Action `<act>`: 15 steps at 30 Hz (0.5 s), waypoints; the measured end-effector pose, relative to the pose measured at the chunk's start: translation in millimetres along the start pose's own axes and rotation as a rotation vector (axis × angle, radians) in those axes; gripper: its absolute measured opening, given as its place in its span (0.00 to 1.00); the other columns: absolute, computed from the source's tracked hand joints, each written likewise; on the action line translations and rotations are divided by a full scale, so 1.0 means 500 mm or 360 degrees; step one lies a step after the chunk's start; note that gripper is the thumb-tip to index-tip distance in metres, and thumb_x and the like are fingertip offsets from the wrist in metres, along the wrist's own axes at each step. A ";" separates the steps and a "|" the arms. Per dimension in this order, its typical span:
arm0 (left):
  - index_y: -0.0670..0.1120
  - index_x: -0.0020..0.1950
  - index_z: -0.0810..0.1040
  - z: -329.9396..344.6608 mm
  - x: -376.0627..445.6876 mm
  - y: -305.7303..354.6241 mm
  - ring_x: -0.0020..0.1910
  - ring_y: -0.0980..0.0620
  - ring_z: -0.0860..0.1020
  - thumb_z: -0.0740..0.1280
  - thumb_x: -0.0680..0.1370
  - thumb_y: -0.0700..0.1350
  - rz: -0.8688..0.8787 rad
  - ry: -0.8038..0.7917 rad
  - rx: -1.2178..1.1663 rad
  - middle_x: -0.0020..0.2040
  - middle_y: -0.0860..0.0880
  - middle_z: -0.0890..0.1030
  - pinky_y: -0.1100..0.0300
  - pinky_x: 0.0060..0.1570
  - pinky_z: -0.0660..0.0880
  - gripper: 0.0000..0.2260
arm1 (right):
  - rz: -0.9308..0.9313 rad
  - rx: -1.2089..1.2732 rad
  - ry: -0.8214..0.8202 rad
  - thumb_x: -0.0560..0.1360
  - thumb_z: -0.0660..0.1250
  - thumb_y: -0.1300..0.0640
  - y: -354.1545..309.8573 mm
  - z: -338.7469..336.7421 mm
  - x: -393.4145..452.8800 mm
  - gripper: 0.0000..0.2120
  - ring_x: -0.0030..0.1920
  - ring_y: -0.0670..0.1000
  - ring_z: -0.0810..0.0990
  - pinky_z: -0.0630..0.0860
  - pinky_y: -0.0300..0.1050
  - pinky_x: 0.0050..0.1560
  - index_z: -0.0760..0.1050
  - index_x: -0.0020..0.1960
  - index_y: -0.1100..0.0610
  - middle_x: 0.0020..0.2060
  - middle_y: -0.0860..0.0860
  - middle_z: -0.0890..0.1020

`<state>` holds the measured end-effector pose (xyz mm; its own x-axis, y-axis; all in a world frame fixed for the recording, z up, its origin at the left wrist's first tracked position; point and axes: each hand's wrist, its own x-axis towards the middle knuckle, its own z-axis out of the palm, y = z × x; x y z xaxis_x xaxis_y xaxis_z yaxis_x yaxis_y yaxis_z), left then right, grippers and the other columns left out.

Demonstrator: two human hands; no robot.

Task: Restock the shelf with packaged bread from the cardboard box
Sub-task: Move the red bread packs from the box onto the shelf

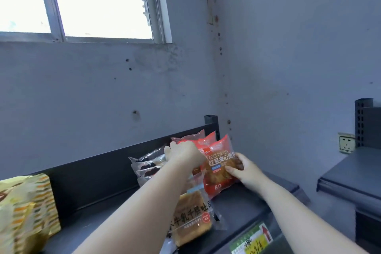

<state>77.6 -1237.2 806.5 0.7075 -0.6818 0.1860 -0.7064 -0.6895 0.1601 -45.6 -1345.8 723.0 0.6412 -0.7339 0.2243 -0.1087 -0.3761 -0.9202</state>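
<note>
Packaged bread, red-bean type (pixel 219 168), stands upright at the right end of the dark shelf (pixel 92 173), the front pack of a short row against the back panel. Head view: the right hand (pixel 242 168) has its grip closed on the front pack's right edge, thumb on the printed face and fingers behind; the left hand (pixel 182 153) reaches over the top of the row, its grip curled on the packs behind, though exactly which pack it holds cannot be told. The step in hand is judged to be seating and squaring the front pack. To do it well, the right hand should keep the pack upright and label-forward, press it lightly back until it touches the pack behind, and let go only when it stands unaided; the left hand should steady the row so nothing tips toward the open shelf edge. Soft wrappers crush easily, so pressure should stay light. Counts: three red packs show, one behind another; about four clear-and-dark packs (pixel 147 168) are stacked to their left; one toast loaf pack (pixel 192 219) lies flat in front; one yellow patterned pack (pixel 26 210) sits at the far left. The cardboard box is out of view.
</note>
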 end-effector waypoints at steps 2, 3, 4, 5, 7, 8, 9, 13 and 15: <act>0.47 0.40 0.75 -0.005 0.000 -0.013 0.62 0.45 0.68 0.61 0.75 0.51 0.0013 0.0023 0.0006 0.53 0.47 0.79 0.53 0.58 0.63 0.10 | 0.0042 0.0032 -0.0041 0.74 0.70 0.60 0.004 0.002 0.016 0.27 0.58 0.51 0.75 0.73 0.47 0.61 0.65 0.70 0.57 0.59 0.52 0.77; 0.47 0.41 0.76 -0.010 -0.001 -0.021 0.61 0.45 0.68 0.60 0.75 0.52 0.0011 0.0029 -0.0030 0.53 0.47 0.79 0.52 0.59 0.63 0.10 | 0.0071 0.0051 -0.0062 0.73 0.71 0.60 0.005 -0.001 0.023 0.27 0.58 0.52 0.76 0.74 0.50 0.61 0.66 0.69 0.56 0.57 0.51 0.77; 0.48 0.42 0.77 -0.014 -0.002 -0.029 0.60 0.45 0.68 0.60 0.75 0.53 0.0007 0.0037 -0.0066 0.51 0.46 0.79 0.52 0.60 0.63 0.11 | 0.0100 0.0062 -0.0090 0.72 0.72 0.60 0.005 -0.004 0.031 0.27 0.57 0.52 0.77 0.76 0.52 0.59 0.67 0.68 0.55 0.55 0.51 0.77; 0.48 0.42 0.77 -0.017 -0.004 -0.039 0.59 0.45 0.69 0.60 0.75 0.53 0.0006 0.0050 -0.0094 0.48 0.47 0.79 0.52 0.59 0.64 0.11 | 0.0120 0.0067 -0.0128 0.72 0.72 0.61 0.001 -0.008 0.033 0.26 0.54 0.52 0.78 0.77 0.51 0.56 0.67 0.66 0.54 0.54 0.51 0.77; 0.47 0.38 0.75 -0.022 -0.011 -0.062 0.56 0.45 0.70 0.60 0.75 0.52 0.0013 0.0105 -0.0167 0.42 0.48 0.77 0.54 0.53 0.64 0.11 | 0.0155 0.0062 -0.0211 0.71 0.72 0.60 -0.007 -0.010 0.036 0.23 0.51 0.50 0.79 0.78 0.45 0.48 0.68 0.63 0.52 0.55 0.51 0.77; 0.48 0.36 0.74 -0.025 -0.018 -0.073 0.54 0.45 0.71 0.60 0.75 0.52 0.0024 0.0128 -0.0222 0.39 0.49 0.76 0.54 0.51 0.64 0.11 | 0.0177 0.0049 -0.0247 0.71 0.73 0.58 -0.010 -0.009 0.035 0.22 0.52 0.51 0.79 0.78 0.45 0.47 0.69 0.62 0.52 0.56 0.51 0.78; 0.49 0.36 0.75 -0.030 -0.027 -0.083 0.52 0.45 0.71 0.60 0.75 0.52 0.0031 0.0142 -0.0279 0.39 0.49 0.77 0.54 0.50 0.65 0.12 | 0.0204 0.0043 -0.0260 0.71 0.73 0.56 -0.013 -0.007 0.034 0.21 0.53 0.52 0.79 0.78 0.47 0.49 0.70 0.61 0.52 0.56 0.52 0.78; 0.51 0.49 0.80 -0.054 -0.067 -0.133 0.56 0.45 0.75 0.59 0.76 0.54 0.0015 0.0246 -0.0426 0.50 0.48 0.82 0.53 0.57 0.69 0.13 | 0.0254 0.0056 -0.0253 0.71 0.73 0.54 -0.027 0.016 0.020 0.24 0.51 0.52 0.81 0.78 0.50 0.52 0.70 0.64 0.56 0.54 0.53 0.81; 0.51 0.53 0.79 -0.058 -0.086 -0.164 0.59 0.46 0.74 0.59 0.77 0.54 -0.0008 0.0321 -0.0510 0.54 0.50 0.81 0.53 0.59 0.68 0.13 | 0.0221 0.0074 -0.0196 0.72 0.72 0.57 -0.036 0.030 0.005 0.24 0.46 0.48 0.80 0.76 0.42 0.42 0.68 0.65 0.56 0.50 0.50 0.80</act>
<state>104.7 -1144.3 813.3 0.7156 -0.5945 0.3668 -0.6957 -0.5592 0.4509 -30.7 -1332.6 735.4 0.7108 -0.7012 0.0557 -0.1692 -0.2474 -0.9540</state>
